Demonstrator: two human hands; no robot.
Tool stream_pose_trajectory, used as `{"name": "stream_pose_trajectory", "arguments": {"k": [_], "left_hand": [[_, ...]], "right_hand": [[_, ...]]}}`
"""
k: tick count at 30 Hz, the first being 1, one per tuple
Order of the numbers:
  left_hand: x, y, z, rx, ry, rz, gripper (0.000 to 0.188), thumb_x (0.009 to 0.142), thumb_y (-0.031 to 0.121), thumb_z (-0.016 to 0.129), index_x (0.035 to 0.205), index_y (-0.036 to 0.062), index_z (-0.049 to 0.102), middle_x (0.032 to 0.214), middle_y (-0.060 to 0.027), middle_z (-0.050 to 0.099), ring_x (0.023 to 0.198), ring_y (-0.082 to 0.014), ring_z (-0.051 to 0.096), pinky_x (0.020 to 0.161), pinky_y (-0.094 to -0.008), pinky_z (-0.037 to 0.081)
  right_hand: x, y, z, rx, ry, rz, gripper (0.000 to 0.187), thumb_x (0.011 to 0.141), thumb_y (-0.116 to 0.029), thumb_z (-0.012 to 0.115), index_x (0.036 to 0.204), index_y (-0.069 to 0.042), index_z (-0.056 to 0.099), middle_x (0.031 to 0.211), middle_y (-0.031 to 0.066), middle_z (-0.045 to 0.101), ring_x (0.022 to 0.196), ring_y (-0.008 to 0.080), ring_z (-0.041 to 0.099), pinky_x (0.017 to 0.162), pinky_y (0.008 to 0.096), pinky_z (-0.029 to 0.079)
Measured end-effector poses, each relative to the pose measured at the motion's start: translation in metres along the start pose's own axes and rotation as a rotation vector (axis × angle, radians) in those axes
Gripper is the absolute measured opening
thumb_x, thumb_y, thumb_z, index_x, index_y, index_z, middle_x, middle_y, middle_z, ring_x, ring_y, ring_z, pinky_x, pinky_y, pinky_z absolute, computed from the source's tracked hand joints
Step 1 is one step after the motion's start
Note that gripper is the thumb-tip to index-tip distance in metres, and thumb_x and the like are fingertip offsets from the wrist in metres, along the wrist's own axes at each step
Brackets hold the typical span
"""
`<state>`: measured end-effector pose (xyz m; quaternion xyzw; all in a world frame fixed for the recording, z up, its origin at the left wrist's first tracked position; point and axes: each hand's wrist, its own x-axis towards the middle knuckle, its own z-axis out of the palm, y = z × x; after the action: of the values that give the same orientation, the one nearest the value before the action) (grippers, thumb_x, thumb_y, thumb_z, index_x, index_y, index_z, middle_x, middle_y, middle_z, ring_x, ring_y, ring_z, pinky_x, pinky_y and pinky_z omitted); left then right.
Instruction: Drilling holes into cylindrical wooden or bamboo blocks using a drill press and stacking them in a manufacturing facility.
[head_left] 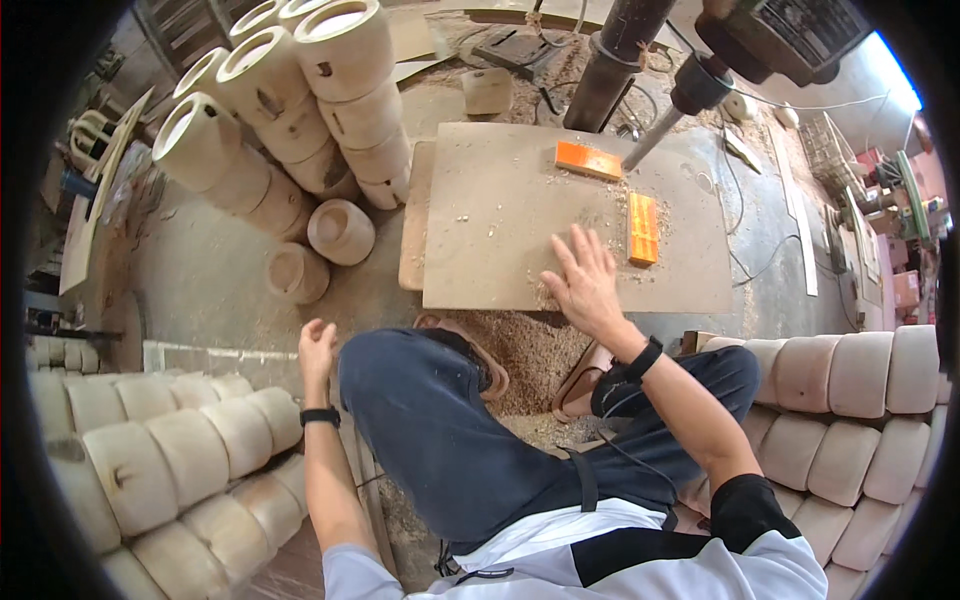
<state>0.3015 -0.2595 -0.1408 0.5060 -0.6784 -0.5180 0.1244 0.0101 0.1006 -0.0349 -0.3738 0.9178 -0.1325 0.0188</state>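
Observation:
My right hand [583, 285] lies with fingers spread over the near part of a flat brown board [480, 240], holding nothing. Just right of it sits an orange block [643, 228], and a second orange block [588, 160] rests farther back. The tip of a drill-like machine's long bit [655, 138] comes down beside that far block. My left hand [317, 347] is raised left of my knee, away from the board, its fingers curled in with nothing visible in them. Wood shavings are scattered across the board, mostly around the blocks.
Tall stacks of hollow wooden cylinders [345, 60] stand at the far left, with two small wooden pots [341, 232] before them. Rows of pale wooden pieces [130, 470] flank me at left and right [860, 370]. A dark metal column [610, 70] rises behind the board. Shavings [540, 350] cover the floor by my feet.

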Motion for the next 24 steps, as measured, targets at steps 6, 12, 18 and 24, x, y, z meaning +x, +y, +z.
{"name": "stream_pose_trajectory", "arguments": {"k": [6, 12, 18, 24], "left_hand": [[0.097, 0.037, 0.048, 0.411, 0.26, 0.394, 0.066, 0.081, 0.026, 0.075, 0.129, -0.0113, 0.049, 0.13, -0.0325, 0.053, 0.124, -0.0433, 0.049, 0.106, -0.0459, 0.037], [0.178, -0.002, 0.047, 1.032, 0.218, 0.468, 0.083, 0.082, 0.035, 0.074, 0.148, 0.0048, 0.032, 0.146, -0.0267, 0.036, 0.137, -0.0441, 0.032, 0.114, -0.0544, 0.025], [0.18, 0.028, 0.087, 1.059, 0.184, 0.376, 0.065, 0.08, 0.033, 0.074, 0.134, 0.0082, 0.05, 0.145, -0.0183, 0.037, 0.135, -0.0411, 0.034, 0.113, -0.0515, 0.03], [0.173, 0.031, 0.086, 1.017, 0.253, 0.482, 0.049, 0.076, 0.02, 0.077, 0.116, 0.0, 0.055, 0.132, -0.0172, 0.047, 0.121, -0.0398, 0.045, 0.1, -0.052, 0.041]], "right_hand": [[-0.074, -0.022, -0.02, 0.405, 0.005, -0.516, 0.036, 0.084, -0.016, 0.068, 0.114, 0.0, 0.059, 0.133, 0.0185, 0.052, 0.125, 0.0374, 0.049, 0.105, 0.048, 0.039], [-0.041, -0.016, -0.038, -0.067, 0.213, 0.062, 0.026, 0.086, -0.014, 0.065, 0.108, -0.001, 0.062, 0.128, 0.0209, 0.052, 0.122, 0.035, 0.051, 0.094, 0.0443, 0.046], [-0.079, -0.046, -0.082, 0.492, -0.828, 0.081, 0.022, 0.091, -0.019, 0.057, 0.096, 0.002, 0.06, 0.094, 0.0238, 0.063, 0.093, 0.0378, 0.064, 0.076, 0.0465, 0.052], [-0.08, -0.035, -0.07, 0.529, -0.496, -0.101, 0.028, 0.099, -0.023, 0.051, 0.11, 0.002, 0.06, 0.096, 0.02, 0.066, 0.087, 0.0347, 0.066, 0.073, 0.0421, 0.054]]}}
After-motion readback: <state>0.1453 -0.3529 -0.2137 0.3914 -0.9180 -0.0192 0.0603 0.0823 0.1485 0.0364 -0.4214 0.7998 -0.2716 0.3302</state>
